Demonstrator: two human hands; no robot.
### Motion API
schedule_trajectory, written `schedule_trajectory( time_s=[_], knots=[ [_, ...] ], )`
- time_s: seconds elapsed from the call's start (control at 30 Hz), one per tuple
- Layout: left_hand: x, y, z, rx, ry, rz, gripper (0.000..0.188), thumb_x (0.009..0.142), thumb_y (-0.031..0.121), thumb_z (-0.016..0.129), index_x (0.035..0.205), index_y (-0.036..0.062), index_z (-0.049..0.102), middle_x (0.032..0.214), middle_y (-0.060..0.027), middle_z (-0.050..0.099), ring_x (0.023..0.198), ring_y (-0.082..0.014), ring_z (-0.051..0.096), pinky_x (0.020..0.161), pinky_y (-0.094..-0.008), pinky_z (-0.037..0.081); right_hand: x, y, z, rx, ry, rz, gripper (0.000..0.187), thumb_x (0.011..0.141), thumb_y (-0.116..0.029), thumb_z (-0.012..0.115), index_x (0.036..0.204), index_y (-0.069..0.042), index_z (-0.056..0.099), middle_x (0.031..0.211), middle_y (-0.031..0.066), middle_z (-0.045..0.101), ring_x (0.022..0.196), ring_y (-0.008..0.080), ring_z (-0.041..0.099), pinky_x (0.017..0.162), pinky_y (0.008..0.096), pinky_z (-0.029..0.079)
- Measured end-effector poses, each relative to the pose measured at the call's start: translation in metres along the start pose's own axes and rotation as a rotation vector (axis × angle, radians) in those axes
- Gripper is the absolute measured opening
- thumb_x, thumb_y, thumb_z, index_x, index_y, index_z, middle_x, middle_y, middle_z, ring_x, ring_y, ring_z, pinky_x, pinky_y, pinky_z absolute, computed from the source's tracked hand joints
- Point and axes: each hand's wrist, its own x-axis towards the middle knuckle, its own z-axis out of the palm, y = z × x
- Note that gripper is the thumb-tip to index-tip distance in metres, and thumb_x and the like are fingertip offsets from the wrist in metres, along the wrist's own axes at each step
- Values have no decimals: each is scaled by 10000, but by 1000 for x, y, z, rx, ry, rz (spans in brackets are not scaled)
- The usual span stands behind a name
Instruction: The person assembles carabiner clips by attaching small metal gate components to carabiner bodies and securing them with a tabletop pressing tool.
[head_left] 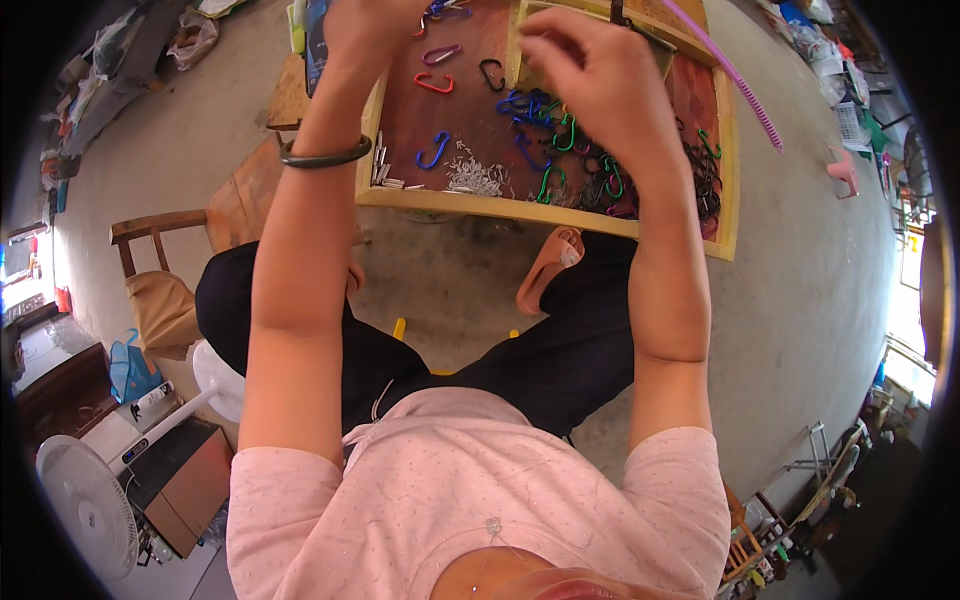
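Note:
My left hand (375,28) is over the tray's far left side, its fingers cut off by the upper edge. My right hand (605,85) hovers over the right half, fingers loosely bent, thumb apart, nothing visible between them. Beneath lies a wood-framed tray (480,206). On its left side are a red carabiner (435,88), a purple carabiner (441,50) and a blue carabiner (433,151); a black carabiner (491,74) lies nearer the middle. A mixed heap of carabiners, with a green carabiner (550,184) at its edge, is partly hidden by my right forearm. Small silver pins (477,178) form a pile.
A dark metal part (618,12) stands at the tray's far side. A pink coiled hose (745,88) hangs at the right. Wooden chair (160,225) and white fan (90,510) stand left. A pink stool (843,172) sits far right.

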Motion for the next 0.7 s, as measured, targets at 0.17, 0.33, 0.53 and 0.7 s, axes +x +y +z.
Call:
schedule_trajectory(
  time_s=[0.17,0.33,0.53,0.7],
  knots=[
    [-31,-5,-32,-345,-30,139,308,893,251,789,1035,-6,697,891,-125,724,818,-183,704,725,-336,545,-16,-19,40,-177,-235,-159,135,896,-177,689,983,-90,745,827,83,722,775,299,702,692,414,537],
    [-97,3,-68,-278,27,141,207,974,150,740,1074,-31,734,925,-29,724,871,-85,683,793,-232,533,-33,-22,96,-148,-332,-314,80,871,-138,699,921,-104,751,902,69,644,885,285,663,769,419,545],
    [-120,-34,-69,-448,107,66,210,945,214,778,949,5,752,772,12,718,722,-35,631,653,-194,471,-27,-24,129,-91,-320,-457,124,794,-72,693,871,-128,771,889,66,644,913,265,643,762,401,565],
    [-134,-36,-72,-388,102,148,190,954,184,761,955,-5,742,779,-1,716,725,-53,645,656,-217,485,-19,-32,120,-300,-387,-538,168,756,-62,699,895,-131,762,902,61,648,960,255,636,853,395,522]
  ],
)
